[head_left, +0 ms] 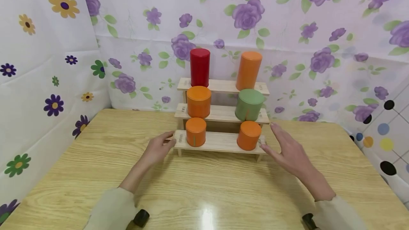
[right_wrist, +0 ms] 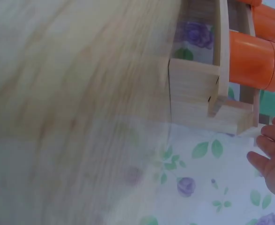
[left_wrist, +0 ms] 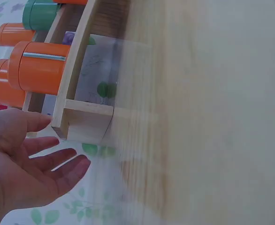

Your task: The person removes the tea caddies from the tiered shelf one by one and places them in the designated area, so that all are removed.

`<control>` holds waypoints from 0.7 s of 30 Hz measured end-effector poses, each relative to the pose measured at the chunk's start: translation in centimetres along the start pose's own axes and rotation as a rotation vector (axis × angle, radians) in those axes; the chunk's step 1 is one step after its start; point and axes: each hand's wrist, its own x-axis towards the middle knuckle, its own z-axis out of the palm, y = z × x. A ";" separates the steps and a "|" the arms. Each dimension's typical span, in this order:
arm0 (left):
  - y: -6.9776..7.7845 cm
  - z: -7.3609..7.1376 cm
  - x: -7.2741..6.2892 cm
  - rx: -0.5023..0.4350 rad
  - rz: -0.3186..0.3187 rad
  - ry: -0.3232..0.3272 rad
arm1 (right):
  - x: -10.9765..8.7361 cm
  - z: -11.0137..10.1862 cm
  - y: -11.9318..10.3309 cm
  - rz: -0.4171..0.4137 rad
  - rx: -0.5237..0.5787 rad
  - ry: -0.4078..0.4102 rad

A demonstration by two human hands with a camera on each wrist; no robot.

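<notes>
A three-step wooden shelf (head_left: 220,140) stands on the table with round lidded tins on it. My left hand (head_left: 158,148) is at the left end of the bottom step, fingers relaxed. In the left wrist view that hand (left_wrist: 39,164) has its thumb close to the shelf's end; whether it touches I cannot tell. At the right end is my right hand (head_left: 292,153), fingers extended, thumb near the bottom step. The nearest tins are a small orange tin (head_left: 196,132) on the left and another small orange tin (head_left: 249,136) on the right. Neither hand holds anything.
On the middle step are a larger orange tin (head_left: 198,102) and a green tin (head_left: 249,105). The top step bears a tall red tin (head_left: 200,68) and a tall light-orange tin (head_left: 249,71), which leans slightly. A flowered cloth (head_left: 137,77) hangs behind the wooden table (head_left: 204,187).
</notes>
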 end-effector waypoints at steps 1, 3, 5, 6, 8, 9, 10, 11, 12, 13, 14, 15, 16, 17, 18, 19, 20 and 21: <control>-0.1 0.1 0.1 -0.031 -0.012 0.001 | 0.1 0.0 -0.2 0.009 0.019 -0.001; -0.1 0.2 0.3 -0.105 -0.039 -0.001 | 0.4 0.0 -0.5 0.023 0.055 -0.001; -0.1 0.2 0.4 -0.184 -0.072 -0.004 | 0.7 0.0 -0.6 0.035 0.091 0.002; -0.1 0.3 0.5 -0.221 -0.086 -0.004 | 0.8 0.1 -0.7 0.038 0.106 0.006; 0.0 0.3 0.5 -0.284 -0.109 -0.003 | 1.0 0.2 -0.7 0.032 0.132 0.024; -0.1 0.3 0.5 -0.311 -0.118 -0.003 | 1.1 0.3 -0.7 0.025 0.144 0.035; -0.1 0.4 0.5 -0.338 -0.126 -0.004 | 1.2 0.3 -0.7 0.019 0.155 0.048; -0.1 0.4 0.5 -0.358 -0.131 -0.004 | 1.3 0.4 -0.7 0.009 0.164 0.063; -0.2 0.4 0.5 -0.381 -0.138 -0.004 | 1.4 0.5 -0.8 -0.001 0.177 0.077; -0.2 0.4 0.5 -0.400 -0.143 -0.007 | 1.5 0.6 -0.8 -0.012 0.192 0.090; -0.3 0.5 0.5 -0.427 -0.149 -0.010 | 1.5 0.7 -0.8 -0.020 0.206 0.101; -0.3 0.5 0.5 -0.450 -0.153 -0.014 | 1.6 0.7 -0.9 -0.022 0.226 0.106; -0.4 0.5 0.5 -0.473 -0.161 -0.016 | 1.7 0.8 -1.0 -0.022 0.251 0.107; -0.4 0.5 0.6 -0.492 -0.169 -0.016 | 1.8 0.9 -1.1 -0.017 0.277 0.106; -0.5 0.5 0.6 -0.511 -0.177 -0.016 | 1.9 0.9 -1.2 -0.011 0.303 0.100; -0.5 0.5 0.6 -0.523 -0.177 -0.019 | 2.0 0.9 -1.3 0.001 0.332 0.091; -0.6 0.5 0.6 -0.538 -0.181 -0.019 | 2.1 1.0 -1.4 0.016 0.360 0.080; -0.6 0.5 0.6 -0.546 -0.183 -0.019 | 2.2 1.0 -1.5 0.037 0.388 0.068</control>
